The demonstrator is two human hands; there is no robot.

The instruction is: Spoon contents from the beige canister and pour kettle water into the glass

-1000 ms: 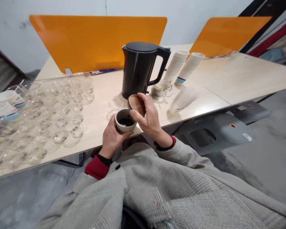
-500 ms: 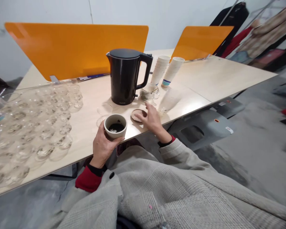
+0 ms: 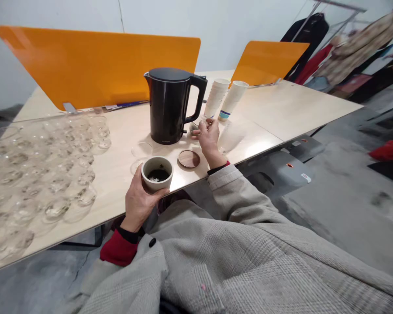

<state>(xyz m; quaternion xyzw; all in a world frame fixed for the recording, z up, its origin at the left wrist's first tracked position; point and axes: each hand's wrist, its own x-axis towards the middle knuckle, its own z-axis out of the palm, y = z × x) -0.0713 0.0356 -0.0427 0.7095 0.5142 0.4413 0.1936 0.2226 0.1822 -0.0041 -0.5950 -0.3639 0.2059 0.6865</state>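
My left hand (image 3: 138, 201) is wrapped around a small beige jar (image 3: 156, 174) at the table's near edge; dark contents show inside it. Its round wooden lid (image 3: 189, 158) lies flat on the table just to the right. My right hand (image 3: 208, 136) is further back, beside the black kettle (image 3: 171, 104), with its fingers closed on a small ribbed glass cup (image 3: 195, 126) that it mostly hides.
Several rows of small clear glasses (image 3: 49, 165) cover the left of the wooden table (image 3: 281, 109). Two leaning stacks of paper cups (image 3: 225, 98) stand behind my right hand. Orange dividers (image 3: 98, 65) rise at the back. Clothes hang at the far right.
My right hand set the wooden lid down on the table, let it go and moved back to the glass cup by the kettle. My left hand kept hold of the jar.
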